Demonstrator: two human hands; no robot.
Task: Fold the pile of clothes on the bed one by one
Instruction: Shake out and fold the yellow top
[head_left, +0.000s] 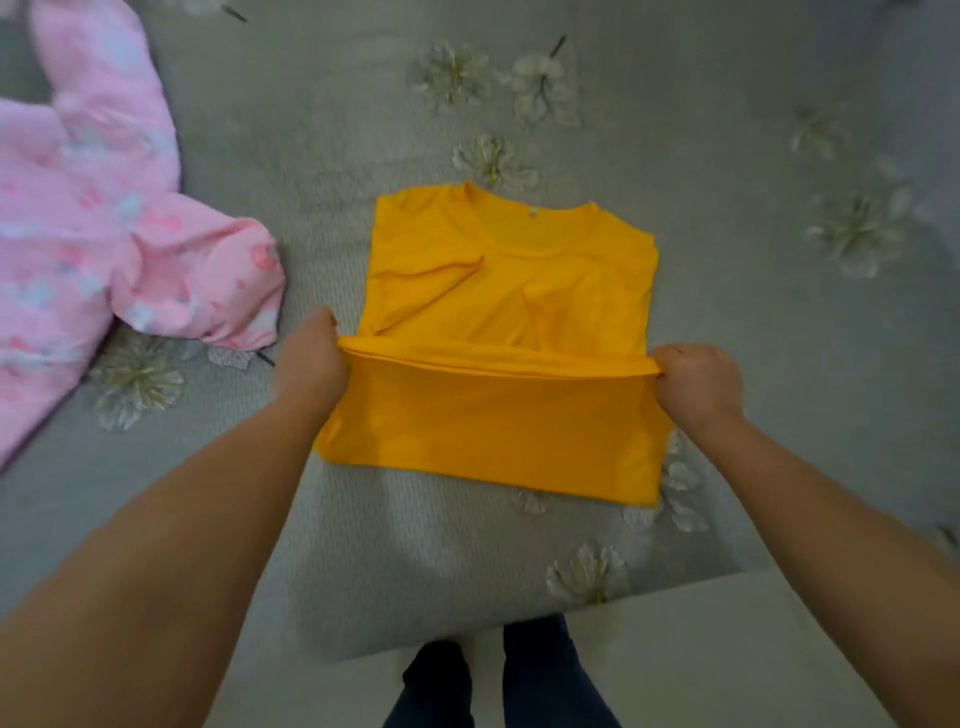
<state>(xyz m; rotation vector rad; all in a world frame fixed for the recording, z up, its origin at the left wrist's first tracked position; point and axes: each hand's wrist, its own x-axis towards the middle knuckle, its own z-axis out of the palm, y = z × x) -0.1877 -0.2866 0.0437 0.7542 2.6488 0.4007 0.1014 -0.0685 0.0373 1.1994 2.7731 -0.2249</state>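
Dark-trousered legs (498, 675) stand at the grey flowered bed (363, 545). Left hand (311, 358) and right hand (696, 379) pinch the bright yellow cotton T-shirt (498, 415) at its raised hem (sleeves already tucked); carry both corners level toward the collar for a square fold.

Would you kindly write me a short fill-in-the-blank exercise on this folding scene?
1. Both hands, left and right, grip the ____ T-shirt.
2. The T-shirt's collar points ____ from the person.
3. The pink garment lies to the ____ of the T-shirt.
4. The bedspread bears a pattern of ____.

Missing words: yellow; away; left; flowers
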